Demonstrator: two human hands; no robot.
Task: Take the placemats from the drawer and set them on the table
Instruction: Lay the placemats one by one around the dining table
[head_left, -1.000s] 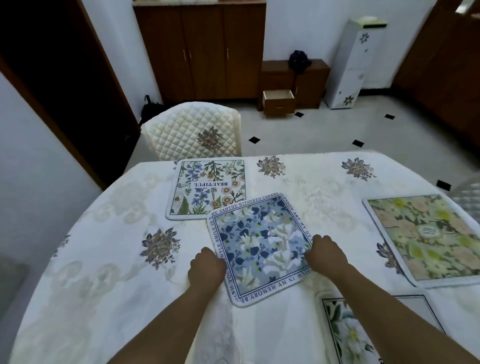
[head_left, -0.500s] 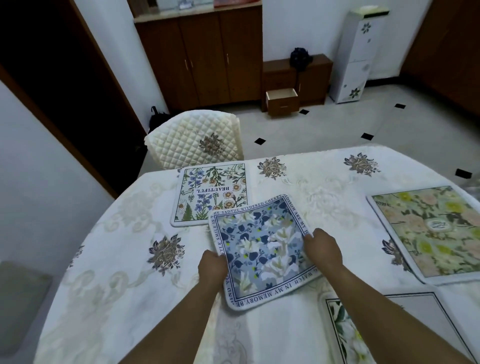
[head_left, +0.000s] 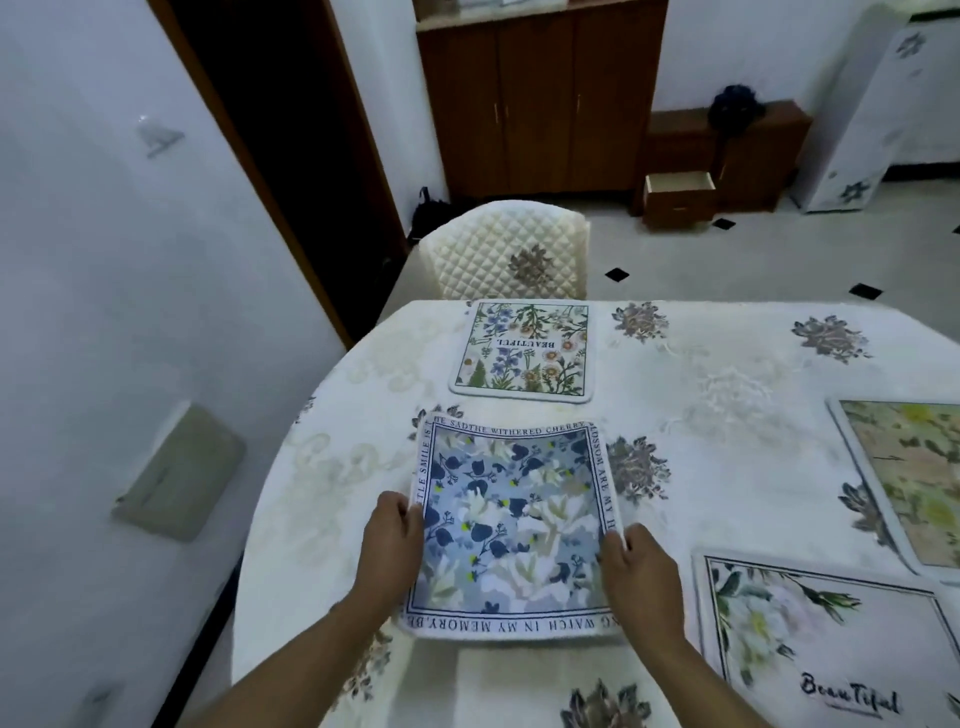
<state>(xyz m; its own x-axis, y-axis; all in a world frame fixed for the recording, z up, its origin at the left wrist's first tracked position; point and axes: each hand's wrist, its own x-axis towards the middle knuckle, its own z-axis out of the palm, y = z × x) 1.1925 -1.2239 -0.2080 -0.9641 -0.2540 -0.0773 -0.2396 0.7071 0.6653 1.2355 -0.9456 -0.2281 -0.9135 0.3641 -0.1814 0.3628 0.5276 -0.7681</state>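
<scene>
Blue floral placemat (head_left: 511, 525) with lettered border, flat on table (head_left: 727, 467) — side edges pinched by left hand (head_left: 392, 545), right hand (head_left: 641, 577).

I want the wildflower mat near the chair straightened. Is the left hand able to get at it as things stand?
Probably, once it lets go: the left hand grips the blue placemat by its edge, and the wildflower mat lies just beyond that, with nothing lying between them.

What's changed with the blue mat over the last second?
The blue placemat was turned square and drawn toward the person, clear of the wildflower placemat it overlapped. Left hand and right hand still grip its side edges. The wildflower, the white-flower placemat and the yellow-green placemat stayed put.
</scene>
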